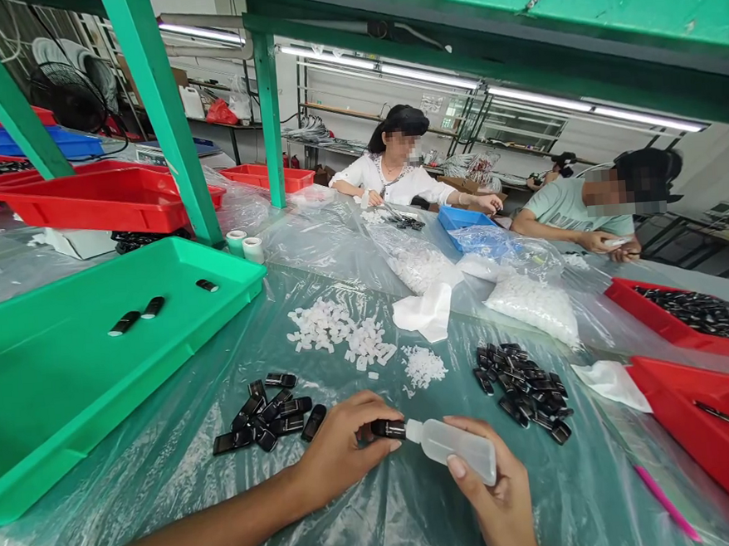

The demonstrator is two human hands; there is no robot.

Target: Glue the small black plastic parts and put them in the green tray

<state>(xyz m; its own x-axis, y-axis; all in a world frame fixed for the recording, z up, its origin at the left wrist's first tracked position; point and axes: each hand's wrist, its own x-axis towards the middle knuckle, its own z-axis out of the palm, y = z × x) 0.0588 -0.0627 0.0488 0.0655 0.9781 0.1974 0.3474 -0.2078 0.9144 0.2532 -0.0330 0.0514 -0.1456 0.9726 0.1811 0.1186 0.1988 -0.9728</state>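
Observation:
Between thumb and fingers, my left hand [345,441] pinches a small black plastic casing [388,428]. My right hand [495,480] is closed around a translucent squeeze bottle [455,448], tilted with its white neck pointing left. The bottle's tip meets the right end of the casing; whether it goes inside I cannot tell. Left of my left hand lies a loose pile of black casings [265,413]. A larger pile of black casings [522,382] sits beyond my right hand. Ahead are heaps of white plastic pieces [337,329] and of smaller white bits [422,367].
A green tray [234,286] with 3 black pieces is at left. Red trays [665,385] stand at right, near a pink stick [668,501]. Plastic bags of white pieces [532,303] lie farther back. Green posts [163,112] rise at left. Two people [395,171] work across the table.

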